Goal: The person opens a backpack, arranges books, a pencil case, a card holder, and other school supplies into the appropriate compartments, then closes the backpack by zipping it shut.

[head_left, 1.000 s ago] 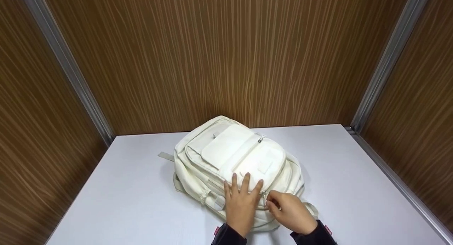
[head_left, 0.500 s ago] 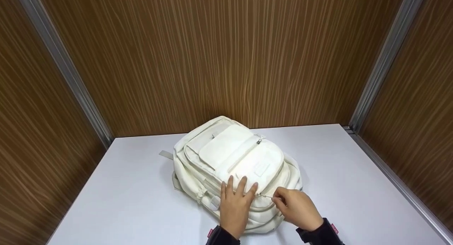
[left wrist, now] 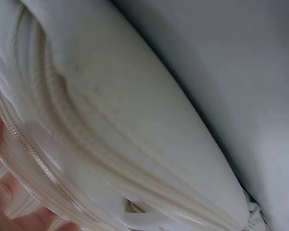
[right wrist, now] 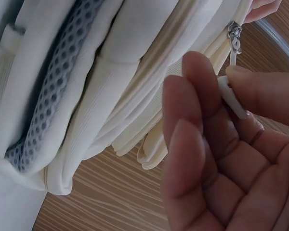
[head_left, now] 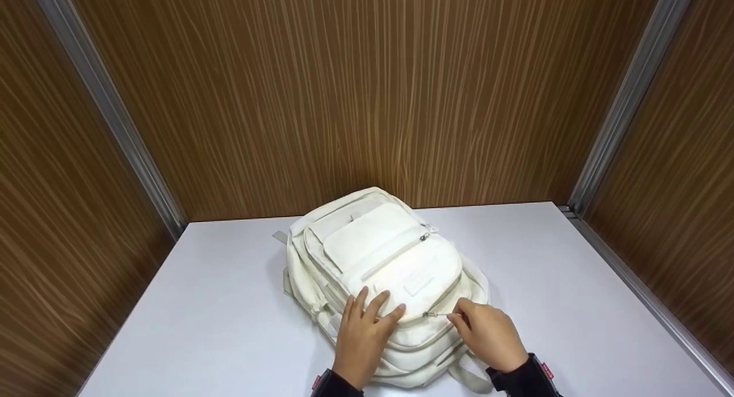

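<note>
A cream-white backpack lies on the table with its front pockets facing up. My left hand rests on the lower left of its front with spread fingers; in the left wrist view its fingers touch the fabric beside a zipper seam. At the lower edge of the front pocket, my right hand pinches a zipper pull between thumb and forefinger. The pull stretches taut from the metal slider. How far the zipper is undone cannot be told.
A second zipper slider sits higher on the backpack's right side. A loose strap lies near my right wrist. The white table is enclosed by wood-grain panels, with the bag's top close to the back one.
My right hand has moved right, and the zipper pull now stretches straight toward it. My left hand has slid left and down. The backpack has turned slightly, its lower end shifting toward me.
</note>
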`<state>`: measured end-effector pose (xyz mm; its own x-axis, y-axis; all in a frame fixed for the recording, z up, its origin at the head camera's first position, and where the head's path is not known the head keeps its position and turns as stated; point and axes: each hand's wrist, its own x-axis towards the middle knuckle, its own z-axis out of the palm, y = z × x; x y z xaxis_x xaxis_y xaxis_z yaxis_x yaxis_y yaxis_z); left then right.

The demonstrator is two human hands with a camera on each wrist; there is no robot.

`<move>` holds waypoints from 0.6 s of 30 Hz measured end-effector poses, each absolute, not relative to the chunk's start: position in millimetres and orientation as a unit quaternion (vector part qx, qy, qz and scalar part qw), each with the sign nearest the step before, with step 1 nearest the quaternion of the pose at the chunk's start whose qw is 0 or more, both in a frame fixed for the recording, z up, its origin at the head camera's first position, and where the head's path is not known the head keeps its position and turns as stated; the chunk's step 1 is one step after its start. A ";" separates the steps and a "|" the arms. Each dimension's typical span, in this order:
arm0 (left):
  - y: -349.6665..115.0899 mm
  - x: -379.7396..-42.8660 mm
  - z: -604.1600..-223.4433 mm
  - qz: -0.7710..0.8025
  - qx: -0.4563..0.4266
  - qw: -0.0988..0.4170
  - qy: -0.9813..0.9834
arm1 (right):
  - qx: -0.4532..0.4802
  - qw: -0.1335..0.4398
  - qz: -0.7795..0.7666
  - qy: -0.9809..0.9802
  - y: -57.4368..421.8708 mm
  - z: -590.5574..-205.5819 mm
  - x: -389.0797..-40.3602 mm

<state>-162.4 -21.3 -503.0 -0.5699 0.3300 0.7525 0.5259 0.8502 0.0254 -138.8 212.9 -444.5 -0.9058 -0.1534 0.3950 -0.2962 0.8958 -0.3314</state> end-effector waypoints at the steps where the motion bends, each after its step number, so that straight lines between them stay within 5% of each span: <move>1: -24.5 -162.7 -503.1 -0.127 -0.250 0.393 -0.876 | 0.114 0.184 0.194 -0.957 213.6 -444.7 -139.1; 9: -56.2 -170.6 -502.0 -0.161 -0.317 0.385 -0.852 | 0.087 0.172 0.207 -0.959 220.8 -445.7 -142.5; 18: -98.6 -178.6 -500.7 -0.244 -0.354 0.293 -0.854 | 0.063 0.190 0.201 -0.959 232.7 -448.8 -147.8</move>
